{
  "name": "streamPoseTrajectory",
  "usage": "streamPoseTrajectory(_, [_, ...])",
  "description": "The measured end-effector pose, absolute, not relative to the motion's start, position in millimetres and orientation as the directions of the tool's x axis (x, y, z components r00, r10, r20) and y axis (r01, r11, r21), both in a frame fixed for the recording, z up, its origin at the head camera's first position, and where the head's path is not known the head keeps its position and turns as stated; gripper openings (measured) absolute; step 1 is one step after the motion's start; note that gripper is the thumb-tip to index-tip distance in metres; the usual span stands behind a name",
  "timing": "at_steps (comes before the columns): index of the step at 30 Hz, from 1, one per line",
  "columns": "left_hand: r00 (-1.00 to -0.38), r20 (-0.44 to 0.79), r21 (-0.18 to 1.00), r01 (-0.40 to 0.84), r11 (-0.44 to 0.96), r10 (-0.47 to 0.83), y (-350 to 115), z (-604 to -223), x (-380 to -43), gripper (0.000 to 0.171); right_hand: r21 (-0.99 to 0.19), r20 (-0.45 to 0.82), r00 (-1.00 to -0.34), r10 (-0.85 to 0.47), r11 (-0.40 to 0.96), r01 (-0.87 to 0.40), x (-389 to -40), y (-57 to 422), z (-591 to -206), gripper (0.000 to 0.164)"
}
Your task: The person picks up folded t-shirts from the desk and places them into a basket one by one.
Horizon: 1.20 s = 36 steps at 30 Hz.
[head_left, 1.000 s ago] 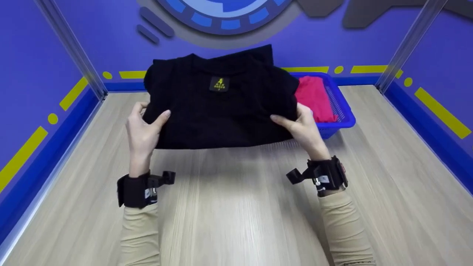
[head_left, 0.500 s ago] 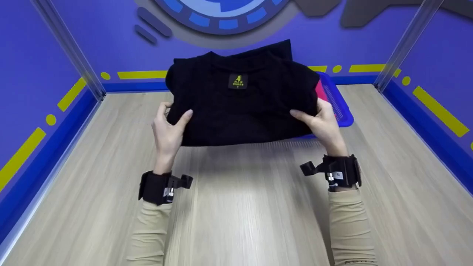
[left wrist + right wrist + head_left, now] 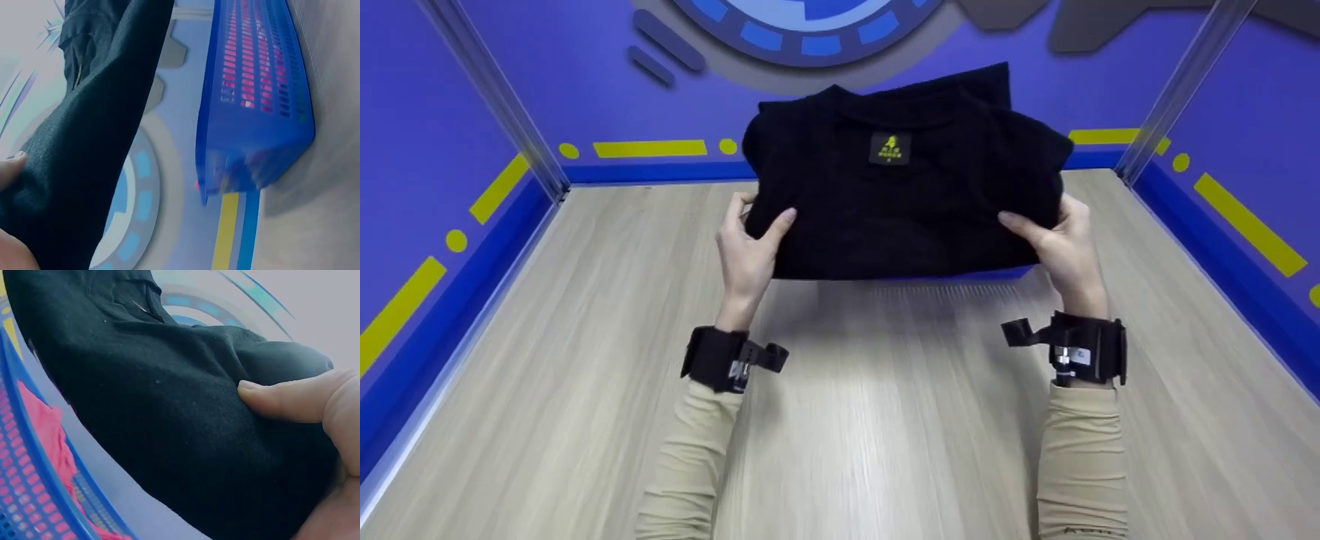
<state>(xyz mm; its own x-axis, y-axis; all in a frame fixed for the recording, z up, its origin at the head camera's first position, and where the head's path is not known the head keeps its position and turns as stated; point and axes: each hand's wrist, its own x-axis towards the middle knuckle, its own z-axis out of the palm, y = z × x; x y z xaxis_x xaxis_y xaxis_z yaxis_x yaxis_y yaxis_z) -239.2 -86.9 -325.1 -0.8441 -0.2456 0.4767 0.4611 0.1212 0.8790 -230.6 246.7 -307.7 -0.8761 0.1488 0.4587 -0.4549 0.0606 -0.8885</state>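
A folded black T-shirt (image 3: 900,210) with a yellow-printed neck label hangs in the air between both hands. My left hand (image 3: 750,247) grips its left side, thumb on the front and fingers behind. On the opposite side my right hand (image 3: 1065,244) pinches the cloth in the same way. Below and behind the shirt stands a blue plastic basket (image 3: 253,146), almost wholly covered by the shirt in the head view. Pink cloth (image 3: 48,433) lies inside the basket, seen over its rim in the right wrist view.
The basket stands on a light wood-grain table (image 3: 855,420). Blue panels with yellow stripes (image 3: 649,148) wall in the back and both sides. Metal posts (image 3: 1185,90) mark the back corners.
Both hands have carried the black T-shirt to the right and slightly away, over the basket. The basket and pink cloth, partly visible before, are now mostly hidden in the head view.
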Motion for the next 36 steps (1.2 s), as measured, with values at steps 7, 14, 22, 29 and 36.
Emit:
streamPoseTrajectory(7, [-0.806,0.562,0.827,0.542,0.147,-0.187,-58.5,-311.6,-267.9,0.037,-0.894,0.435,-0.861,0.264,0.017,-0.447,-238.1,271.4,-302.2,0.028])
streamPoseTrajectory(14, [-0.835,0.524,0.851,0.501,0.160,-0.168,-33.2,-307.1,-298.1,0.037,-0.908,0.419,-0.835,0.355,0.147,-0.393,-259.4,290.1,-295.5,0.027])
streamPoseTrajectory(22, [-0.889,0.416,0.904,0.382,0.191,-0.190,-6.0,-327.2,-319.5,0.031,-0.896,0.421,-0.809,0.410,0.326,-0.302,-285.0,303.2,-315.4,0.020])
streamPoseTrajectory(29, [-0.926,0.358,0.924,0.331,0.193,-0.122,1.5,-346.8,-328.3,0.030,-0.859,0.406,-0.803,0.436,0.481,-0.173,-297.1,301.6,-340.6,0.022])
streamPoseTrajectory(36, [-0.938,0.333,0.919,0.300,0.255,-0.095,2.7,-355.8,-330.2,0.025,-0.803,0.416,-0.829,0.374,0.579,-0.141,-303.8,298.0,-354.1,0.027])
